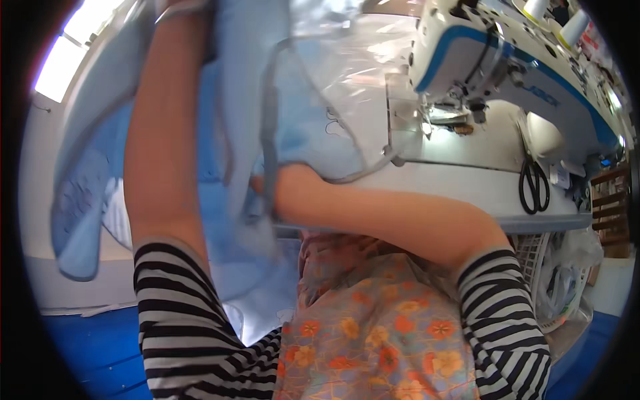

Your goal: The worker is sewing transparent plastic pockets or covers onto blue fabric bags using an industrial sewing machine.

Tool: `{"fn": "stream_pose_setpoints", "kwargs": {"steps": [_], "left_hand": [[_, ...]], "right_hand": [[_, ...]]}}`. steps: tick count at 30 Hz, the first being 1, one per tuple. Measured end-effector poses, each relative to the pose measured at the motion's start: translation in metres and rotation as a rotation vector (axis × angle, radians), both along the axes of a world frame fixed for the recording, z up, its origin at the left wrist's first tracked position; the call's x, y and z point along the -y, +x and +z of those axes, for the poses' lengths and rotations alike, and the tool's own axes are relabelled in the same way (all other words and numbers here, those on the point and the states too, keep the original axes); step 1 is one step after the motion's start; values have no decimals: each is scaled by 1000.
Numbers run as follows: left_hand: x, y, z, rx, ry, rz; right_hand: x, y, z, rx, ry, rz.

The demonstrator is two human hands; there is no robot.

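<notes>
Light-blue cloth pieces with grey edging, blurred by motion, hang in front of me from the top edge to below the table edge. My left arm reaches up past them; a bangle circles its wrist at the upper edge, and the fingers are out of sight. From the right, my right hand comes in against the hanging cloth, its fingers covered by the fabric. Another light-blue panel with grey trim lies on the table beyond it. At far left droops a blue flap with dark stitched marks.
A white and blue sewing machine stands at the right, its needle area lit. Black-handled scissors lie near the table's front edge. Clear plastic covers the table's far part. Below right stands a white basket with plastic bags.
</notes>
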State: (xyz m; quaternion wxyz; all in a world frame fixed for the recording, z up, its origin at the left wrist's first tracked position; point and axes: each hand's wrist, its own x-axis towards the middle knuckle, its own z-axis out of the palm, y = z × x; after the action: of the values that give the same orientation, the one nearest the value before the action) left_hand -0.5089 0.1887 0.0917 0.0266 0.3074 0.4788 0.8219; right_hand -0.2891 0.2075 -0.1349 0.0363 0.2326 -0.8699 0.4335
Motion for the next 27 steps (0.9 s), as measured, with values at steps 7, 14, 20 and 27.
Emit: {"fn": "stream_pose_setpoints", "kwargs": {"steps": [7, 14, 20, 27], "left_hand": [[-77, 48, 14, -1201, -918, 331], [169, 129, -127, -1054, -710, 946], [319, 335, -365, 388, -1171, 1371], [251, 461, -561, -142, -1880, 645]], "right_hand": [[-58, -233, -9, -60, -92, -825], [-131, -239, -29, -93, -462, -710], [-113, -154, -10, 144, -729, -467], [-99, 48, -1, 207, -217, -140]]}}
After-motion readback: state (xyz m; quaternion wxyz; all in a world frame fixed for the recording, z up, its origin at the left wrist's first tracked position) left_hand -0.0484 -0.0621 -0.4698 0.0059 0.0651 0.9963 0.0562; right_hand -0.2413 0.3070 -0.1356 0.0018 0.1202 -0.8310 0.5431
